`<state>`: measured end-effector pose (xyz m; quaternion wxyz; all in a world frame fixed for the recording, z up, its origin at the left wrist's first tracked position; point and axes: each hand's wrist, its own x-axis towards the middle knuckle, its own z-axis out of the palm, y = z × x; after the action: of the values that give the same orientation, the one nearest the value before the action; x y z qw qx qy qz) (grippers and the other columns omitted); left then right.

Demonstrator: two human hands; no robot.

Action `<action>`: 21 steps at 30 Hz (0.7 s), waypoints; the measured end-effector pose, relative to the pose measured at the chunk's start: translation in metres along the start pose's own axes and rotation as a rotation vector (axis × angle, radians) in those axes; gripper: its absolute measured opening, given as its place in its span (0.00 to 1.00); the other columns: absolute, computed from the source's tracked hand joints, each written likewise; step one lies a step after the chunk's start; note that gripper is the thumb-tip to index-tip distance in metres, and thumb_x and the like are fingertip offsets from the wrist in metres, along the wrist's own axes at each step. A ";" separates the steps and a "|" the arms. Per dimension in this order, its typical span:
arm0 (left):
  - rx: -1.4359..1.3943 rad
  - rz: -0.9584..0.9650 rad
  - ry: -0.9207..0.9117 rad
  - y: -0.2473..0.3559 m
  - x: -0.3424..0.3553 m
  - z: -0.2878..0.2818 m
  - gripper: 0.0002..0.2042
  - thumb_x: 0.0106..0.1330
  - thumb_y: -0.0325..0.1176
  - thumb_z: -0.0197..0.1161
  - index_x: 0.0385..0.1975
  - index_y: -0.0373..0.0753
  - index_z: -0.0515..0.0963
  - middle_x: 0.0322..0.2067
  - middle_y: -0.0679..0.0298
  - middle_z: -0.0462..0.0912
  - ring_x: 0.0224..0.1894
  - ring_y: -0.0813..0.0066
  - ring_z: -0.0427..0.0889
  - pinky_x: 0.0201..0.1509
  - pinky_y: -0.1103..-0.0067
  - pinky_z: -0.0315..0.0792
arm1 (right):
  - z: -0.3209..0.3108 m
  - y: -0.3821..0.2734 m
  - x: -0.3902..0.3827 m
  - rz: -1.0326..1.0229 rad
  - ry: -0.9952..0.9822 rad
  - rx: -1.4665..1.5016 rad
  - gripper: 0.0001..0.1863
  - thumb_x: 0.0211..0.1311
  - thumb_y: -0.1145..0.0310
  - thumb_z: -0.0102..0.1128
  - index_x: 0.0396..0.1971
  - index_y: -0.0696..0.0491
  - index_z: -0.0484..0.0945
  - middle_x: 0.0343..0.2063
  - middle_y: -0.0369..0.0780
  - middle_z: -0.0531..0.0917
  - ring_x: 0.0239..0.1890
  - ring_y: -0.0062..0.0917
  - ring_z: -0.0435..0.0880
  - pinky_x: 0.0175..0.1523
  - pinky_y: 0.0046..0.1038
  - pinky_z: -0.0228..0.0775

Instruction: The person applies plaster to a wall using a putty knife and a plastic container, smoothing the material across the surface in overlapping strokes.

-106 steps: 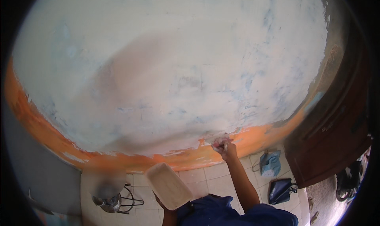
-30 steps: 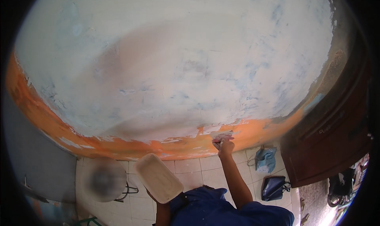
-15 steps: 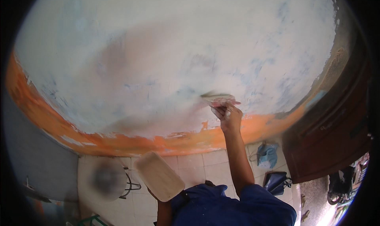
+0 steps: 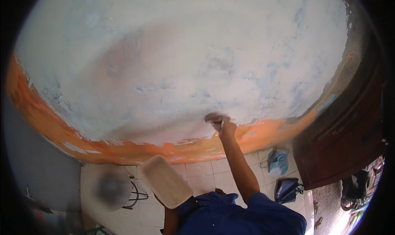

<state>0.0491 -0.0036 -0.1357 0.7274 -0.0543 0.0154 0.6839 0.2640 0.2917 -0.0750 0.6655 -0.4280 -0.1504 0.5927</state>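
Note:
My right hand is closed around a putty knife, its wide blade at the lower part of a white-coated wall. Hand and blade are slightly blurred, so I cannot tell how firmly the blade touches. Lower left of it, a pale rectangular tray with rounded corners is held up by my left arm. The left hand is mostly hidden behind and below the tray. A thin whitish film shows inside the tray.
An orange band runs along the wall's foot above pale floor tiles. A stool stands at left, partly behind a blurry spot. At right are a light-blue bag, a dark-blue bag and a dark-red door.
My right hand and the putty knife have moved down and left along the wall, and the blade has turned. The tray stays nearly in place.

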 end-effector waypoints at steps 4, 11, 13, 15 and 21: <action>0.091 -0.024 -0.109 -0.013 0.000 0.055 0.43 0.54 0.62 0.59 0.60 0.33 0.59 0.54 0.48 0.67 0.54 0.49 0.69 0.53 0.49 0.62 | 0.052 -0.071 -0.033 -0.029 -0.080 0.029 0.08 0.61 0.75 0.45 0.29 0.64 0.71 0.29 0.54 0.80 0.35 0.44 0.84 0.42 0.42 0.82; 0.086 0.062 -0.044 0.004 0.001 0.023 0.43 0.52 0.61 0.62 0.61 0.37 0.59 0.53 0.50 0.68 0.54 0.50 0.69 0.53 0.49 0.63 | 0.027 -0.077 -0.124 -0.085 -0.053 0.057 0.06 0.58 0.78 0.48 0.32 0.64 0.72 0.35 0.48 0.79 0.37 0.40 0.83 0.46 0.42 0.80; 0.151 0.087 -0.061 0.004 0.003 0.025 0.40 0.54 0.60 0.61 0.61 0.38 0.60 0.53 0.51 0.68 0.53 0.51 0.69 0.52 0.49 0.63 | 0.011 -0.052 -0.138 -0.032 -0.031 0.106 0.04 0.57 0.79 0.48 0.30 0.63 0.72 0.32 0.46 0.79 0.35 0.36 0.83 0.43 0.41 0.81; 0.152 0.012 -0.142 -0.003 0.003 0.053 0.38 0.56 0.58 0.60 0.61 0.39 0.60 0.53 0.51 0.68 0.53 0.51 0.69 0.52 0.49 0.62 | -0.011 -0.016 -0.126 0.076 0.066 0.079 0.03 0.57 0.79 0.49 0.28 0.63 0.72 0.30 0.45 0.79 0.33 0.34 0.82 0.40 0.36 0.82; 0.104 -0.034 -0.241 0.002 0.009 0.045 0.36 0.58 0.57 0.58 0.61 0.40 0.60 0.55 0.52 0.66 0.53 0.52 0.69 0.52 0.50 0.62 | 0.011 0.026 -0.036 0.018 0.143 0.018 0.06 0.54 0.82 0.42 0.27 0.64 0.70 0.30 0.49 0.78 0.30 0.37 0.82 0.38 0.40 0.83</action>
<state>0.0459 0.0104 -0.0916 0.7374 0.0660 -0.0376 0.6712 0.2300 0.2610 -0.0776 0.6731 -0.4648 -0.0934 0.5677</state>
